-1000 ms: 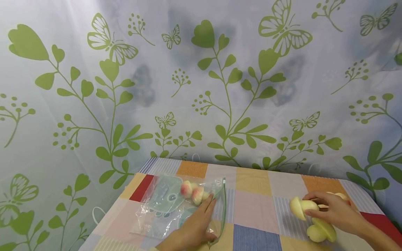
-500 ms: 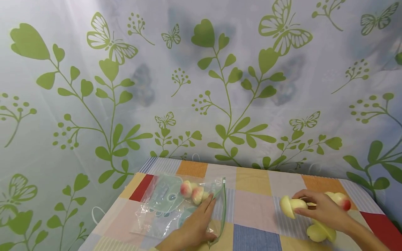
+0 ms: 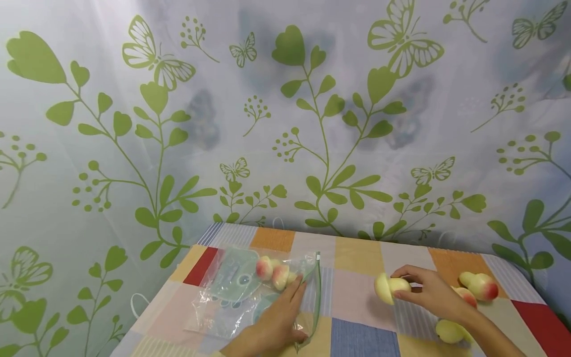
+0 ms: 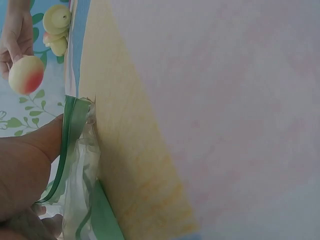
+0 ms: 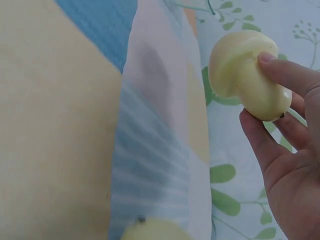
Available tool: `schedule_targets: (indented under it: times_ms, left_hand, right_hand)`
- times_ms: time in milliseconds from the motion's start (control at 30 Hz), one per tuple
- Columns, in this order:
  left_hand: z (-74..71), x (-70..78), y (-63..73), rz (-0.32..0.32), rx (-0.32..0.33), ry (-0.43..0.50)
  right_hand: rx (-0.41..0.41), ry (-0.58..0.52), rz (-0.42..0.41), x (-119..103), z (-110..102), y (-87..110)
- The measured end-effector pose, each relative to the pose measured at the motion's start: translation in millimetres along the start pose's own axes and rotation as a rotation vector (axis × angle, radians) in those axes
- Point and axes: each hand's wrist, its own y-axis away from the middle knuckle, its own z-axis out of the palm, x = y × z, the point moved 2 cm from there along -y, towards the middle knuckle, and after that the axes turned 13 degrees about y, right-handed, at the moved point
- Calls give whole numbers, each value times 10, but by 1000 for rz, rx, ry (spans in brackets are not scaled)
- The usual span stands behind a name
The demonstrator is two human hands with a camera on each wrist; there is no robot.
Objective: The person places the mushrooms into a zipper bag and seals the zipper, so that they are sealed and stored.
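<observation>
In the head view my right hand pinches a pale yellow toy mushroom by its stem, above the table. The right wrist view shows thumb and fingers round the stem of this mushroom; a red patch marks its cap in the left wrist view. My left hand rests on a clear zip bag at its green-edged mouth, fingers extended and thumb spread along the edge. Inside the bag lie red-and-yellow toy mushrooms, partly beside my fingertips.
Several more toy mushrooms lie at the right: one red-tipped mushroom at the back, another yellow mushroom nearer, partly behind my right forearm. A patchwork cloth covers the table. A leaf-and-butterfly curtain hangs behind it.
My right hand has moved left with the mushroom, away from the others at the right, uncovering more of them. My left hand and the bag have stayed in place.
</observation>
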Motion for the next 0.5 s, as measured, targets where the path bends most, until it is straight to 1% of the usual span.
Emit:
schedule_targets:
  times_ms: [200, 400, 500]
  left_hand:
    - [10, 8, -8, -2, -3, -2]
    - [4, -16, 5, -3, 2, -10]
    - [14, -25, 1, 11, 2, -14]
  right_hand:
    - [-11, -75, -47, -78, 120, -108]
    - [-23, -105, -30, -96, 297, -258]
    - [-17, -112, -21, -100, 371, -330]
